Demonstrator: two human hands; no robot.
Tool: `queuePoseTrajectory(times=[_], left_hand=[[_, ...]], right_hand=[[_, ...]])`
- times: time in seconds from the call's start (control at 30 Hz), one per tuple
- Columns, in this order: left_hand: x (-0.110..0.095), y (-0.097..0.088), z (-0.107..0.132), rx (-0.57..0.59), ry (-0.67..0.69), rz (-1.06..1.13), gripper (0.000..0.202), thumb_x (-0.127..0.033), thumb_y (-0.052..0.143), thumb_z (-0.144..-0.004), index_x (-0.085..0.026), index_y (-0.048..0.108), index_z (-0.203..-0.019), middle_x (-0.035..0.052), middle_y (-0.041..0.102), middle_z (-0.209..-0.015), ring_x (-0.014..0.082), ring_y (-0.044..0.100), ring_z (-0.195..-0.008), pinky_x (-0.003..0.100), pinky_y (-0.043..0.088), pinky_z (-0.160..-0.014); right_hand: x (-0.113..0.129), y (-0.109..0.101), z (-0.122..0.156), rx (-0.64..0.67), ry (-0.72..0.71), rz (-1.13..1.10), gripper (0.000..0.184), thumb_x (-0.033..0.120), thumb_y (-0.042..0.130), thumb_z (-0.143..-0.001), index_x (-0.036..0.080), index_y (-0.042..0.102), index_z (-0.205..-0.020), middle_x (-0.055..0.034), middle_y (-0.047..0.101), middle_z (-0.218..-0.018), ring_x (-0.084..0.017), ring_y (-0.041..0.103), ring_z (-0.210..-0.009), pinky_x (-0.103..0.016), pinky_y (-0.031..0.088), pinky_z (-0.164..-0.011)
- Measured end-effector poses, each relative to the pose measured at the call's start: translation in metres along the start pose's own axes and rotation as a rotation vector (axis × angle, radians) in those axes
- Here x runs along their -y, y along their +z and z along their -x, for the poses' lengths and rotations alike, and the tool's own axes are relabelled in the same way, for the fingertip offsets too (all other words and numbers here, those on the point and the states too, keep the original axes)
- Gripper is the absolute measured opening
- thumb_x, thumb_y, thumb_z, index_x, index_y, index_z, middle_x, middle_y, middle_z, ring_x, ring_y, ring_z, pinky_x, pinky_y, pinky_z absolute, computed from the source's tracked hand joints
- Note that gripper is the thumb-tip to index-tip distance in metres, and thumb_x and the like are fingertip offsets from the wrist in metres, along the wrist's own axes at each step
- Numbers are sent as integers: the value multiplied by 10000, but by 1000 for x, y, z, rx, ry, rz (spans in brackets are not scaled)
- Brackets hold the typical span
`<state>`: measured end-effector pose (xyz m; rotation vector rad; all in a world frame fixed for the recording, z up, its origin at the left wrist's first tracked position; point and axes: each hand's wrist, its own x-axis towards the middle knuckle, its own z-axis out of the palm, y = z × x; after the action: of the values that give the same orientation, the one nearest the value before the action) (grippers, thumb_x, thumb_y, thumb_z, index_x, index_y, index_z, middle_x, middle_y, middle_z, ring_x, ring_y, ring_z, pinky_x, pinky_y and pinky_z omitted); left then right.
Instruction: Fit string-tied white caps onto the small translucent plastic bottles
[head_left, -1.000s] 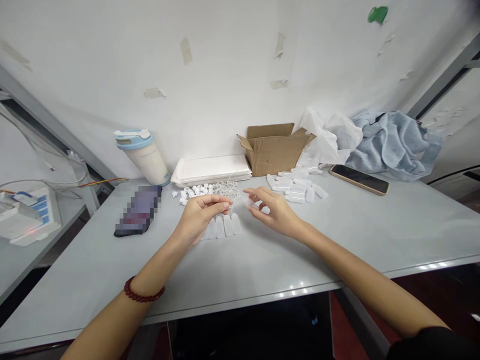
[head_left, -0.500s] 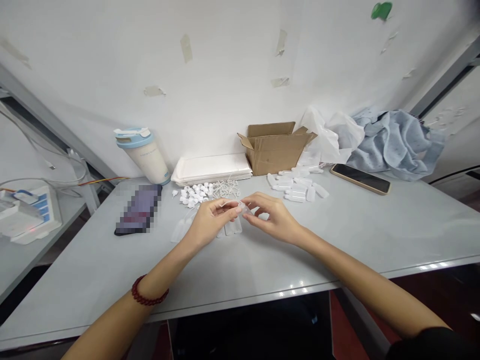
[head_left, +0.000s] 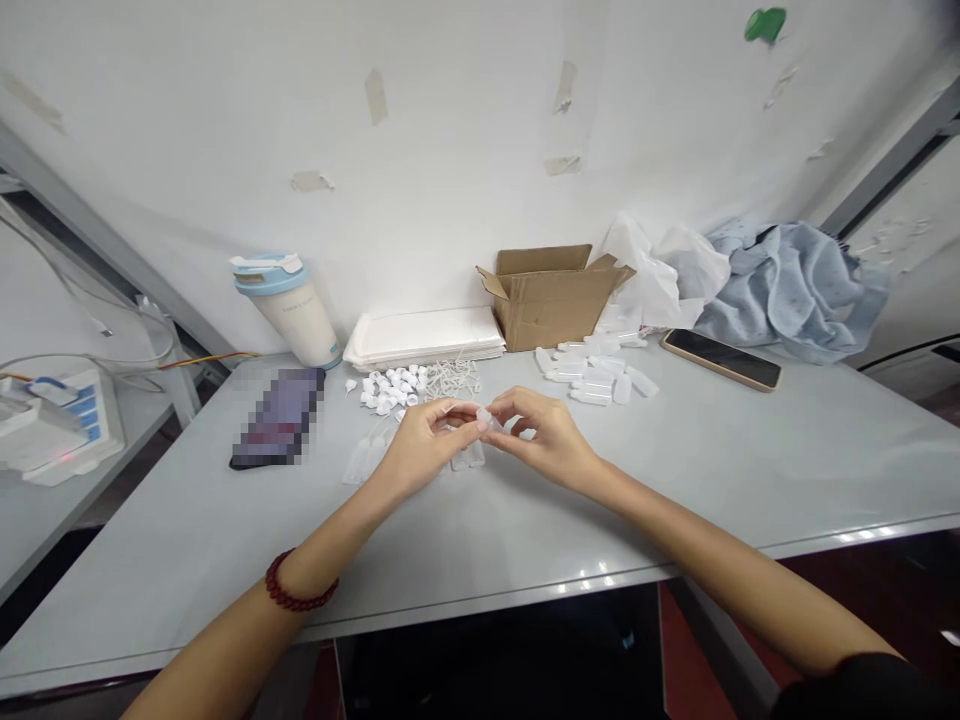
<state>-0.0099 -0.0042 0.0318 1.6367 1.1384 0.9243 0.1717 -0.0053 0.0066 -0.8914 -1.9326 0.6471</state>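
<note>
Between my two hands is a small translucent plastic bottle (head_left: 490,421), mostly covered by fingers. My left hand (head_left: 420,442) pinches at its neck end with thumb and forefinger; a thin pale strip shows above those fingers. My right hand (head_left: 541,432) is closed around the bottle's body. Beneath and beside the left hand lie several clear bottles (head_left: 363,458), partly hidden. Just beyond are a heap of white nozzle caps (head_left: 390,388) and a heap of thin white pieces (head_left: 454,378). More loose bottles (head_left: 592,388) lie behind the right hand.
At the back stand a blue-lidded cup (head_left: 294,318), a stack of white packets (head_left: 424,337) and an open cardboard box (head_left: 556,305). A plastic bag (head_left: 649,275), blue cloth (head_left: 799,285) and phone (head_left: 721,358) are rightward. A pixelated dark object (head_left: 277,418) lies left.
Both hands stay at nearly the same spot. The bottle and the fingers around it have shifted very slightly; the view has moved a little. Nothing was let go.
</note>
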Motion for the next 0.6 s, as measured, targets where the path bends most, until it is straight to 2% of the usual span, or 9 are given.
queuePoseTrajectory(times=[0.13, 0.23, 0.37, 0.5, 0.6], left_hand=[[4, 4, 0, -7, 16, 14, 211, -353, 692, -741, -152, 663, -798, 44, 668, -817, 173, 617, -755, 268, 496, -650], [6, 4, -1, 4, 8, 73, 212, -338, 699, -737, -148, 676, -827, 65, 683, -868, 193, 622, -825, 290, 505, -703], [6, 0, -2, 16, -34, 172, 258, -310, 743, -699, -150, 699, -897, 63, 697, -927, 199, 628, -891, 329, 493, -827], [6, -2, -2, 22, -78, 319, 327, -282, 777, -668, -157, 690, -958, 45, 690, -916, 193, 625, -910, 339, 490, -857], [8, -3, -3, 36, -94, 396, 351, -267, 782, -676, -161, 678, -994, 45, 689, -926, 188, 623, -932, 338, 483, -881]], right_hand=[[-4, 5, 3, -43, -100, 82, 165, 330, 598, -873, 176, 606, -933, -71, 626, -872, -145, 594, -747, -251, 506, -557], [-4, 6, 3, -22, -134, 87, 173, 328, 616, -863, 173, 600, -936, -77, 626, -885, -148, 588, -755, -258, 513, -568], [0, 5, 2, 3, 2, -3, 210, 298, 677, -810, 181, 590, -961, -62, 641, -898, -145, 605, -770, -257, 529, -598], [5, 5, 1, 48, 184, -172, 309, 243, 671, -794, 196, 551, -1074, -56, 689, -940, -149, 652, -789, -278, 541, -648], [7, 4, 1, 86, 233, -281, 351, 232, 640, -809, 192, 546, -1145, -53, 715, -922, -147, 669, -765, -283, 542, -652]])
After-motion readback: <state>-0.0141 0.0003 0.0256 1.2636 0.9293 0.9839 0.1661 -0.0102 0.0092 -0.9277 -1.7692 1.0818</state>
